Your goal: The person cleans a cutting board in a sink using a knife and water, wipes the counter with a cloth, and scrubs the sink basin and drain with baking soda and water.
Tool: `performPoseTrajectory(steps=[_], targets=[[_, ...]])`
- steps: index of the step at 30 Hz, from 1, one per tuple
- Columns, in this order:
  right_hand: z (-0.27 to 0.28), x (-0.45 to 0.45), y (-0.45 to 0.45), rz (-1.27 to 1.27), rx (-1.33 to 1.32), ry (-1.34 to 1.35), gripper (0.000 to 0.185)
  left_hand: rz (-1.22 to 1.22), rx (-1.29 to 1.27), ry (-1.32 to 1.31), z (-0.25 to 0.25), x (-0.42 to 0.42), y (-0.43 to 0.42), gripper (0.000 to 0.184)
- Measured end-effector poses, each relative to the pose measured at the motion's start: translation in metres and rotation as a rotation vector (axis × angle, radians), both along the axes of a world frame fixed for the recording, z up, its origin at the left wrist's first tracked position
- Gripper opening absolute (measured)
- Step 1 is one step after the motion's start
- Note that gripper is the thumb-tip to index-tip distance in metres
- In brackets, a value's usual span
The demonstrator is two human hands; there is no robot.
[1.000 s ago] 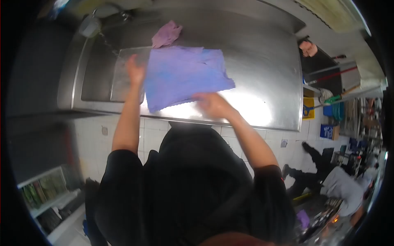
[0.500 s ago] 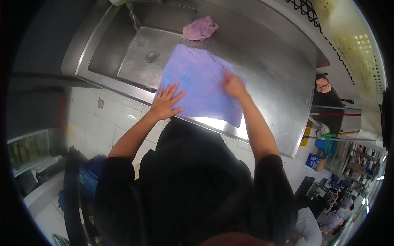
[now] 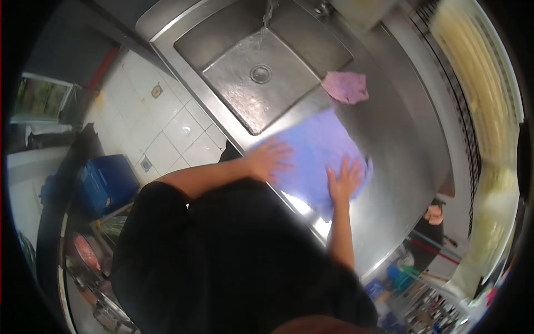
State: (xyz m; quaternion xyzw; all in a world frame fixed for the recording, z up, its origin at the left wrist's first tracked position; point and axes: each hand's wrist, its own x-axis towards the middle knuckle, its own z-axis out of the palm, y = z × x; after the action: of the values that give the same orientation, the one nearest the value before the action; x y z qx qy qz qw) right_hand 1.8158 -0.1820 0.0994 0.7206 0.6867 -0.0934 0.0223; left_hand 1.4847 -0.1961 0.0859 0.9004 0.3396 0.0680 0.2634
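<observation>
Spreading looks nearly done: the lavender four-sided cloth (image 3: pixel 311 147) lies mostly flat on the stainless-steel counter (image 3: pixel 403 153), 1 edge ruffled; left hand (image 3: pixel 270 160) and right hand (image 3: pixel 347 179), apart, rest on it, fingers splayed; a small pink cloth (image 3: pixel 347 87) lies crumpled nearby

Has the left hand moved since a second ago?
Yes. Judged against the sink basin, the left hand has moved right, from over it onto the purple cloth on the steel counter.

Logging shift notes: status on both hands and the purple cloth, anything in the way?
Left hand, right hand: open, on purple cloth. Cloth spread on steel counter beside sink. Pink cloth close by; nothing seen blocking.
</observation>
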Motion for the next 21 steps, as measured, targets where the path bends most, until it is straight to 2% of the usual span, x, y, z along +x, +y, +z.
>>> performPoseTrajectory(steps=[3, 4, 6, 7, 8, 9, 10, 11, 12, 13, 14, 15, 17, 19, 21], targets=[[0.000, -0.002, 0.000, -0.031, 0.018, -0.031, 0.076, -0.147, -0.026, -0.030, 0.013, -0.004, 0.020, 0.060], [-0.001, -0.009, 0.012, -0.098, 0.058, -0.067, 0.069, -0.149, -0.017, -0.034, 0.006, -0.015, 0.025, 0.060], [0.001, -0.052, 0.059, -0.197, 0.123, -0.111, 0.063, -0.190, -0.288, -0.465, -0.010, -0.041, 0.055, 0.051], [0.005, -0.079, 0.086, -0.216, 0.233, 0.202, 0.051, -0.222, -0.277, -0.471, -0.018, -0.066, 0.084, 0.051], [0.014, -0.113, 0.111, -0.230, 0.338, 0.512, 0.039, -0.064, -0.227, -0.502, -0.016, -0.102, 0.113, 0.047], [0.023, -0.158, 0.138, -0.252, 0.278, 0.733, 0.031, 0.095, -0.192, -0.532, -0.007, -0.142, 0.136, 0.043], [0.024, -0.198, 0.177, -0.267, 0.211, 0.952, 0.023, 0.273, -0.313, -0.460, 0.033, -0.195, 0.177, 0.041], [0.004, -0.222, 0.218, -0.163, 0.216, 1.050, 0.023, 0.494, -0.104, -0.530, 0.017, -0.242, 0.206, 0.041], [0.004, -0.251, 0.263, -0.297, 0.120, 1.212, 0.024, 0.770, -0.164, -0.445, 0.043, -0.288, 0.238, 0.037], [-0.002, -0.268, 0.311, -0.380, 0.010, 1.351, 0.029, 0.812, 0.071, -0.304, 0.034, -0.340, 0.272, 0.039], [-0.026, -0.276, 0.358, -0.504, -0.043, 1.508, 0.036, 0.859, 0.166, -0.214, 0.030, -0.385, 0.298, 0.042], [-0.048, -0.279, 0.403, -0.597, -0.125, 1.630, 0.039, 0.821, 0.264, -0.238, 0.015, -0.427, 0.322, 0.045], [-0.056, -0.314, 0.451, -0.649, -0.131, 1.318, 0.036, 0.697, 0.305, -0.071, 0.020, -0.471, 0.358, 0.059], [-0.124, -0.318, 0.463, -0.461, -0.293, 0.991, 0.041, 0.595, 0.320, 0.109, 0.006, -0.483, 0.377, 0.067], [-0.211, -0.326, 0.429, -0.413, -0.472, 0.758, 0.049, 0.596, 0.327, 0.134, -0.002, -0.478, 0.381, 0.069]])
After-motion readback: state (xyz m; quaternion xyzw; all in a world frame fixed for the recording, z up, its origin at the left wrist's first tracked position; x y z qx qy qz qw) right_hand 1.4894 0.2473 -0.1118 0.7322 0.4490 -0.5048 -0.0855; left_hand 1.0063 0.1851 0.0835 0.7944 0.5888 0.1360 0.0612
